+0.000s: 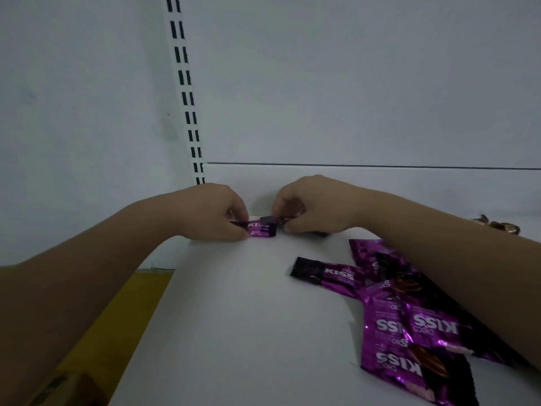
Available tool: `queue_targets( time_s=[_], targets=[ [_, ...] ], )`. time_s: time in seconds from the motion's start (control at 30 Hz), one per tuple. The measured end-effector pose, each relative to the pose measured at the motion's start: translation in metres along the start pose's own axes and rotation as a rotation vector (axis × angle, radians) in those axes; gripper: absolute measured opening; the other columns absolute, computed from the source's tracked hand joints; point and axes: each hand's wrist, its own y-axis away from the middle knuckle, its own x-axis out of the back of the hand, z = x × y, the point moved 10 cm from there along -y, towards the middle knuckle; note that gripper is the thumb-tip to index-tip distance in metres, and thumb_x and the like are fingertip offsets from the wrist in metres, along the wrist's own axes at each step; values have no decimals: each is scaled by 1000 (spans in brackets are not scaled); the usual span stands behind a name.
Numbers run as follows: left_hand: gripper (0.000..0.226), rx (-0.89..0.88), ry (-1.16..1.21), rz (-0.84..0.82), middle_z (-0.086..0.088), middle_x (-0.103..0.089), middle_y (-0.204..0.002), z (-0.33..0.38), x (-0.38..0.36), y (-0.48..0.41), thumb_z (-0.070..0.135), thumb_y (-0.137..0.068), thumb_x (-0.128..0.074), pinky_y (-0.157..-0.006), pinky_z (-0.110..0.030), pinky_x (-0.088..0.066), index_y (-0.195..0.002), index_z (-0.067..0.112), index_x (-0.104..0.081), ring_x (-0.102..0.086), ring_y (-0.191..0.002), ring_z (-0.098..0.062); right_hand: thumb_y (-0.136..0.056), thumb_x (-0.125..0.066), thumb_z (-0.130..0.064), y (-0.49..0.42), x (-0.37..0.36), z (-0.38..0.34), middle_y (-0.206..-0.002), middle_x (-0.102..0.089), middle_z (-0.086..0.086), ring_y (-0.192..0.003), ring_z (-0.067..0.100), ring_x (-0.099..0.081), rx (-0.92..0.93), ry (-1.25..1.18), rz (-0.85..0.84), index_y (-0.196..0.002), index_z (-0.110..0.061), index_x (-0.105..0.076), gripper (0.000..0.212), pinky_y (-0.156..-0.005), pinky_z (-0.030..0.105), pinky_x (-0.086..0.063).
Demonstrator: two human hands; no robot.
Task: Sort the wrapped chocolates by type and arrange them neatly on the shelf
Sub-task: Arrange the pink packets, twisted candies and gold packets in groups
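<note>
Both hands are up at the back of the flat white shelf (234,317), right where it meets the pale back panel (351,83). The left hand (216,215) has thumb and fingers pinched on one end of a small purple foil chocolate packet with white KISS lettering (261,230), which lies flat on the shelf. The right hand (307,206) sits just beside it, fingers curled in tight around a dark wrapper piece (268,220) that touches the packet's far edge. It's pretty blurry there, so I honestly can't tell if that's a second chocolate or just part of the same one.

Closer to the camera on the right there's a loose heap of the same purple foil KISS packets (409,323), overlapping every which way and partly under the right forearm. One more purple-and-black KISS packet (325,275) pokes out of the heap's left side.

Way off at the right edge, near the back, are a few crinkly brown-gold wrapped sweets (497,225), well apart from the purple ones. A white slotted upright rail (187,92) runs up the back panel on the left, and something yellow (117,312) shows below the shelf's left edge.
</note>
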Motion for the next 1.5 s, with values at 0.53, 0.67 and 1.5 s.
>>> queue_targets(
  time_s=[0.53, 0.67, 1.5],
  targets=[
    [33, -12, -48, 116, 6, -72, -95, 13, -2, 2, 50, -88, -51, -78, -34, -51, -111, 33, -69, -62, -84, -15, -83, -65, -32, 12, -4, 21, -109, -66, -8, -99, 12, -60, 72, 81, -41, -104, -31, -71, 21, -89, 30, -47],
    [30, -27, -38, 161, 4, -71, -84, 8, -4, 0, 49, -88, -50, -70, -35, -51, -108, 35, -69, -62, -74, -15, -85, -64, -27, 2, -6, 20, -107, -70, -10, -91, 4, -58, 88, 75, 9, -105, -30, -73, 23, -80, 19, -41],
    [24, -162, 0, 198, 4, -72, -88, 5, -6, -7, 41, -91, -51, -71, -40, -52, -105, 32, -68, -64, -74, -15, -88, -60, -23, 5, -6, 18, -102, -74, -14, -88, 6, -65, 58, 49, 101, -106, -28, -74, 24, -83, 26, -50]
  ],
)
